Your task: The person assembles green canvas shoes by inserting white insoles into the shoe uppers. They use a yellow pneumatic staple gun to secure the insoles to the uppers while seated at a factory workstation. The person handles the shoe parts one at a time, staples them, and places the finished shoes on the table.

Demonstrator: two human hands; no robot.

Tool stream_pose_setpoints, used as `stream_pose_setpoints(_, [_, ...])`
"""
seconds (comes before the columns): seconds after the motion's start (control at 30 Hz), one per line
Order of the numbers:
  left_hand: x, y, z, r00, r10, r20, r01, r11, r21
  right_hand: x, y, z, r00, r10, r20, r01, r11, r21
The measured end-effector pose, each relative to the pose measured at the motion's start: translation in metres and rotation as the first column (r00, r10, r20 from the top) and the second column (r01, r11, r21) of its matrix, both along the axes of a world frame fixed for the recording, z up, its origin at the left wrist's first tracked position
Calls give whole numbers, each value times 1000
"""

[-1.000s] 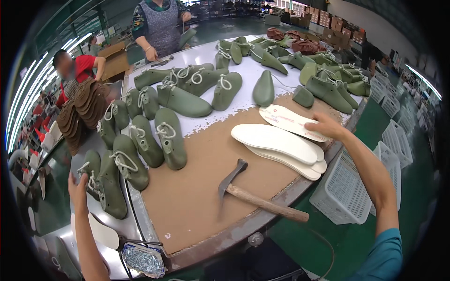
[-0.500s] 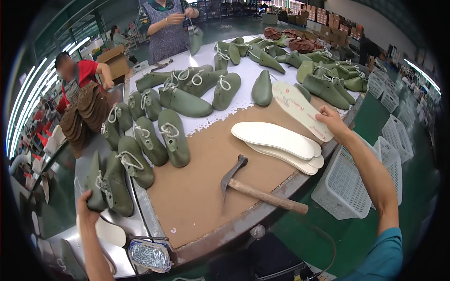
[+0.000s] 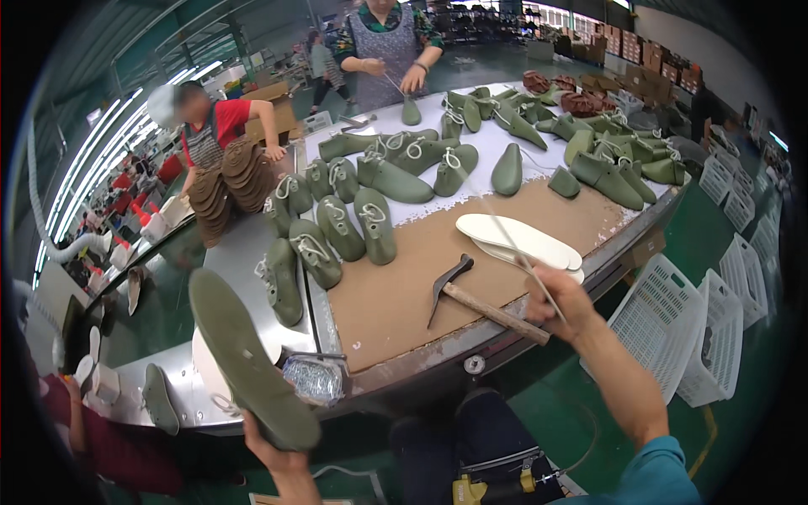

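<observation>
My left hand [image 3: 284, 461] is closed around one end of a green shoe last [image 3: 244, 358], tilted with its flat sole facing me, off the table's near left edge. In my right hand [image 3: 562, 305] a white insole [image 3: 523, 257] is gripped by one end, seen almost edge-on above the table. Behind it lies a stack of white insoles [image 3: 551, 247]. A hammer [image 3: 497, 313] with a wooden handle rests on the brown board [image 3: 396, 316] between my hands. Several green lasts with white cord loops [image 3: 341, 227] stand to the left of the board.
A container of small silver nails [image 3: 313, 379] sits at the near table edge. More lasts [image 3: 606, 181] crowd the far right. White plastic baskets [image 3: 661, 324] stand on the floor at right. Two people work across and left of the table. A yellow tool [image 3: 492, 486] is by my legs.
My left hand has lifted a last off the metal tabletop and brought it nearer, sole toward me. My right hand has drawn the insole closer and turned it edge-on. The view has shifted.
</observation>
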State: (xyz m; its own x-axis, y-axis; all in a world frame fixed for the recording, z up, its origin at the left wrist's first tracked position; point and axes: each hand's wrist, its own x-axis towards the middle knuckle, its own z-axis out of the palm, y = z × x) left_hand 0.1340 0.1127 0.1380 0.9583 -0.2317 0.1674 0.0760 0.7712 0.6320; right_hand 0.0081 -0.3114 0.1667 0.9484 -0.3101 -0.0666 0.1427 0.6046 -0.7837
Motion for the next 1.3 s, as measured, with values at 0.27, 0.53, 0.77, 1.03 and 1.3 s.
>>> stream_pose_setpoints(0.27, [-132, 0, -57, 943, -25, -331, 55, 995, 82, 43, 55, 6, 969, -192, 154, 217, 369, -904])
stream_pose_setpoints(0.53, [-173, 34, -88, 925, -97, -368, 80, 995, -62, 40, -127, -40, 778, -599, -189, -333, -137, -933])
stream_pose_setpoints(0.77, [-185, 36, -75, 917, -26, -398, 30, 1000, 3, 39, -114, -20, 826, -545, -142, -156, 22, -988])
stream_pose_setpoints(1.03, [-182, 19, -88, 910, -144, -390, 142, 989, -34, 22, -118, -7, 842, -514, -166, -123, 116, -986])
stream_pose_setpoints(1.3, [-183, -9, -119, 848, -10, -530, 18, 1000, 10, -33, 94, -23, 991, -104, -85, -32, 432, -901])
